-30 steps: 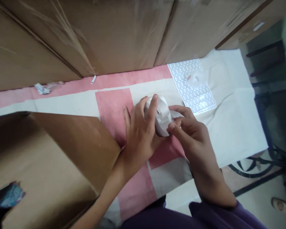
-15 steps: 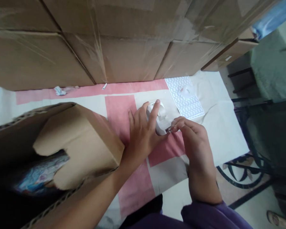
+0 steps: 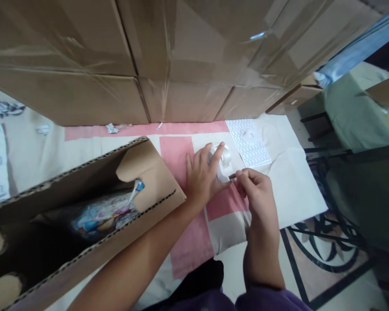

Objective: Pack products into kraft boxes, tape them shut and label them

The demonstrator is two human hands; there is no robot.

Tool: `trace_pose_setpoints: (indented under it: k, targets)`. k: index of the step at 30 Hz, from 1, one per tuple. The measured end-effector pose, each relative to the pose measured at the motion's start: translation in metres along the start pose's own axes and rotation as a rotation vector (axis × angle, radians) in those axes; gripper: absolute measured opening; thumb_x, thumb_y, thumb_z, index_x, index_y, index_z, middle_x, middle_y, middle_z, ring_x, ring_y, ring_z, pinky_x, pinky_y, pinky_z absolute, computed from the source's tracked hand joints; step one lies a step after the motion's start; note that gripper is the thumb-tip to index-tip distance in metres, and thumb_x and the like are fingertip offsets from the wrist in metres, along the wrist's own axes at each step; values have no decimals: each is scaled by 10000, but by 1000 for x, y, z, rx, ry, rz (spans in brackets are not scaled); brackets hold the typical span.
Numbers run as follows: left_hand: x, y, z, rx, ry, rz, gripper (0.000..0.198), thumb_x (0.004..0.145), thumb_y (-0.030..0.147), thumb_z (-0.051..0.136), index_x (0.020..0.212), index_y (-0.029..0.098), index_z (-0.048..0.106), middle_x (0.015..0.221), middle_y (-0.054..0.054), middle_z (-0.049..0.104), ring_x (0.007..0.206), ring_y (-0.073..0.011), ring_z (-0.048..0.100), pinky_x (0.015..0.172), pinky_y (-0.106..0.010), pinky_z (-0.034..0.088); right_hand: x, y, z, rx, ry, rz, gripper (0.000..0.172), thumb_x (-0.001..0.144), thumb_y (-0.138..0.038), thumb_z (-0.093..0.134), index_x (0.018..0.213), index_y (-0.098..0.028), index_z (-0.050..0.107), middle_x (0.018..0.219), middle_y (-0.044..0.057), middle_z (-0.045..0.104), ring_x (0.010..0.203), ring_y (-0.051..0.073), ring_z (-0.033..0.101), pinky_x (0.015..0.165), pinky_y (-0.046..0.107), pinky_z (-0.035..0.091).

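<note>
A white tape dispenser (image 3: 225, 162) with a roll in it lies on the pink and white cloth. My left hand (image 3: 202, 170) is closed around its left side, with some fingers stretched over the top and the thumb near its lower end. At the dispenser's dark cutting edge (image 3: 232, 176), my right hand (image 3: 254, 185) pinches with thumb and forefinger, seemingly on the end of the clear tape, which itself hardly shows. Just beyond lies a sheet of blue-outlined labels (image 3: 254, 151) with a small clear round piece (image 3: 250, 134) on it.
An open cardboard box (image 3: 162, 172) with a colourful plastic-wrapped item (image 3: 106, 216) inside stands at the left, beside my left forearm. Stacked taped cartons (image 3: 188, 101) wall off the back. Paper scraps (image 3: 112, 128) lie at their foot. The table's right edge drops to the floor.
The view has shifted, showing more of the box's inside and the left of the table. Both hands stay at the dispenser; the right keeps its pinch by the cutting edge.
</note>
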State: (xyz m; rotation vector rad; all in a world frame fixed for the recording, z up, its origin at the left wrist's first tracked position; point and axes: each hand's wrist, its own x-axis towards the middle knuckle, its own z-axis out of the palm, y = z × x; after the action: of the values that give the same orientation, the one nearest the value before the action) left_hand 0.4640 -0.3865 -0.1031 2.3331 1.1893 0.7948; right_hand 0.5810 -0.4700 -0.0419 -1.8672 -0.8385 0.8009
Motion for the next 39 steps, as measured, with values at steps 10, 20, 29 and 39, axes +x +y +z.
trace_pose_setpoints:
  k: [10,20,29,39]
  targets:
    - [5,1,-7,-38,-48,-66,828,867,571,641,1578,225,397,1518,-164,504,1314,-365,517,1197,-583,291,-20,21,35,290,153,21,466,912,-460,713,598,-220,464,491,-47,478,457,105,401,481,280,272]
    - [6,4,-13,-30,-101,-96,842,835,479,697,1584,247,389,1551,-127,485,1351,-347,491,1227,-548,269,-14,34,38,433,189,-40,361,931,-331,683,608,-198,594,492,-28,528,503,108,474,582,273,393]
    - [4,1,-7,-59,-68,-82,930,801,510,724,1605,238,344,1544,-137,476,1334,-354,487,1234,-562,249,-15,33,40,537,179,-77,393,888,-207,685,551,-197,481,568,-22,590,475,82,433,555,263,359]
    - [6,1,-9,-113,-59,-64,868,732,497,796,1491,233,469,1524,-154,487,1333,-371,494,1196,-535,312,-13,38,37,595,145,-87,327,894,-206,644,603,-196,495,556,-31,601,384,52,335,470,245,295]
